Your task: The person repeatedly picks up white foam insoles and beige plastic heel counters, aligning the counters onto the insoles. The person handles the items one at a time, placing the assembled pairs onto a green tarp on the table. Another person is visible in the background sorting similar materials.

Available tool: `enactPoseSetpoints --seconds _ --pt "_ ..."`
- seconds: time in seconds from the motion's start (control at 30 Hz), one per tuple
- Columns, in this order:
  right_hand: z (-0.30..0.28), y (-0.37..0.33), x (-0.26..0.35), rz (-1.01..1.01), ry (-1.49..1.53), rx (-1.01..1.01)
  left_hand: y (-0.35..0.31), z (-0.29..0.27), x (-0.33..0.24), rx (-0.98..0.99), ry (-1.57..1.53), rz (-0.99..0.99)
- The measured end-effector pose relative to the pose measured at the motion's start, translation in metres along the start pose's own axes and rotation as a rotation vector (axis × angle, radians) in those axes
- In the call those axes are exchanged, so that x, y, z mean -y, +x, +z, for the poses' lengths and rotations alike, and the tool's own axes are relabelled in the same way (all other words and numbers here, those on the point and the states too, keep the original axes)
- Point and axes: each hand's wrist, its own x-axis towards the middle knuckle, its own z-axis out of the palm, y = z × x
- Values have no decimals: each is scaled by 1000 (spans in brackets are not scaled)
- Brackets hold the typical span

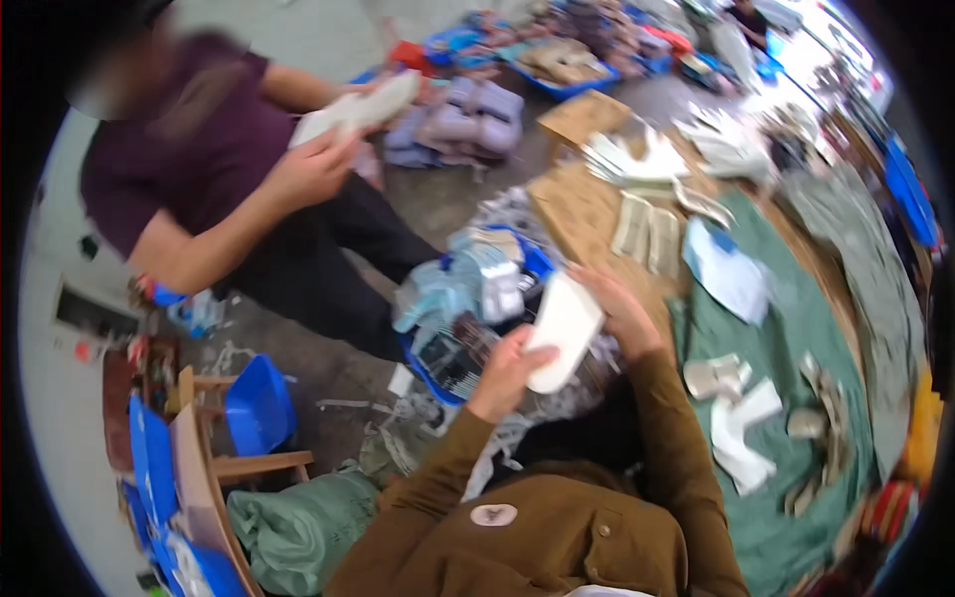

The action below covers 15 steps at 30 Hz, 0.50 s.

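A flat, off-white oblong piece (pixel 565 333) with rounded corners is held up between my two hands, above a tub of cut pieces. My left hand (pixel 507 373) grips its lower left edge, thumb on the face and fingers behind. Along the upper right edge, my right hand (pixel 619 310) holds it too, with some fingers hidden behind. Whether it is a single sheet or a thin stack I cannot tell. Beneath and beyond it, the blue tub (pixel 435 380) contains light blue, grey and dark bundles (pixel 477 274).
Facing me, a person in a dark purple shirt (pixel 214 129) holds a similar white piece (pixel 363 107). At right, a table under green cloth (pixel 696 428) carries white and beige cut pieces (pixel 744 433). A blue bin (pixel 261 403) and green sack (pixel 298 532) are at left. Scraps litter the floor.
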Motion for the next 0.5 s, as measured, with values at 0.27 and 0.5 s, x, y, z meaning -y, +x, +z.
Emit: enactPoseSetpoints --seconds 0.27,0.5 --pt "2 18 12 379 690 -134 31 4 0 -80 33 93" --pt "-56 -96 110 598 502 -122 162 -7 4 -85 169 303"
